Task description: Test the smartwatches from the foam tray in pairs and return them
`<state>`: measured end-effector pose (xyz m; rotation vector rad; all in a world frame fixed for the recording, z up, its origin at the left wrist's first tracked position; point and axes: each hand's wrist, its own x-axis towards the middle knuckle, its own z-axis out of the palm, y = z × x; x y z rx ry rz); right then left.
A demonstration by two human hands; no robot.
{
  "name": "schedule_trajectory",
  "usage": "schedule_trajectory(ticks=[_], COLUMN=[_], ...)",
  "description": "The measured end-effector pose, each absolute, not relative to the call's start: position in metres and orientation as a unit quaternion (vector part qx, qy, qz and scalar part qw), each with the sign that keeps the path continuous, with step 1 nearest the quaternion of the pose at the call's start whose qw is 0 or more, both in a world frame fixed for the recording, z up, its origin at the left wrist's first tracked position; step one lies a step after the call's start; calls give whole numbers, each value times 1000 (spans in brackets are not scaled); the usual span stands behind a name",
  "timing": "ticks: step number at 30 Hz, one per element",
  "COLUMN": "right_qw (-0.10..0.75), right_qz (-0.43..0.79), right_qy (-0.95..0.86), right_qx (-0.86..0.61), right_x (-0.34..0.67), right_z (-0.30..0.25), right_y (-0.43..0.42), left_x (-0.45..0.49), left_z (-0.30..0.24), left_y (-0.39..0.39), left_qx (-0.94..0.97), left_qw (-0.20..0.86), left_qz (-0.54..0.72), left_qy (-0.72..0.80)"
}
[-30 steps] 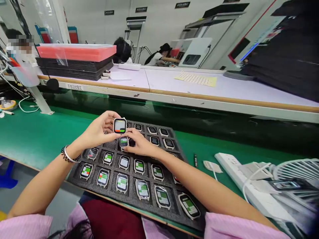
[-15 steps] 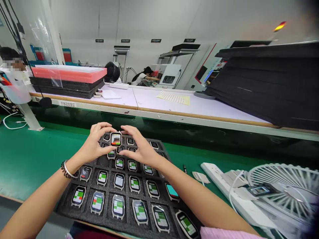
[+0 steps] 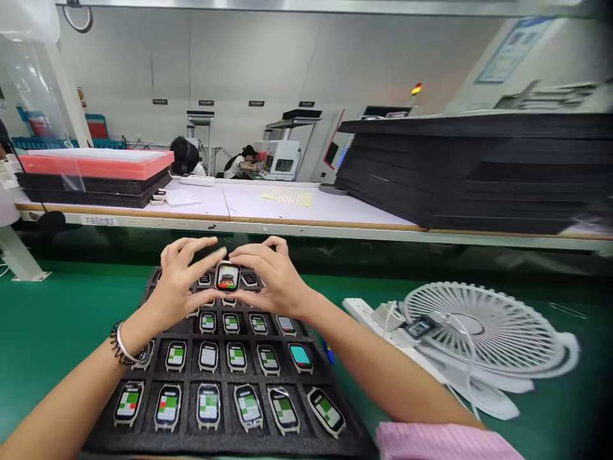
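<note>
Above the far part of a black foam tray (image 3: 186, 399), a smartwatch case (image 3: 227, 277) without a strap is held upright, its lit screen facing me. My right hand (image 3: 272, 278) grips it at the upper right corner with the fingers and along the bottom with the thumb. On the other side, my left hand (image 3: 184, 275) has its thumb at the lower edge and a blurred index finger by the top left corner; its other fingers are spread. Rows of similar smartwatches (image 3: 209, 406) fill tray pockets below, many showing green and white blocks.
A white fan (image 3: 479, 329) lies at the right beside a white power strip (image 3: 359, 310). Black trays (image 3: 479, 172) are stacked on the shelf (image 3: 230, 214), with red foam (image 3: 96, 166) on another stack at left. Co-workers (image 3: 184, 155) sit beyond.
My view has turned right. My right hand has closed in from beside the smartwatch and now grips it. My left index finger has shifted at the top corner.
</note>
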<state>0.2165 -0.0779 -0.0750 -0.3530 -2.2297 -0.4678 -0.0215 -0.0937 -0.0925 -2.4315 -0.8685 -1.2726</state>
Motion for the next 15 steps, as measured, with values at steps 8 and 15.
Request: schedule_trajectory(ticks=[8,15], right_qw=[422,380], right_qz=[-360,-463], right_qy=[-760,-648], right_qx=[-339,-471], right_x=[285,339], right_z=[-19,31], right_y=[-72,-89], left_x=[-64,-147], left_z=[-130,-225], left_y=[-32,19], left_qx=[-799,-744], left_qw=[133,35], left_qz=[-388,-336], left_qy=[-440,-576])
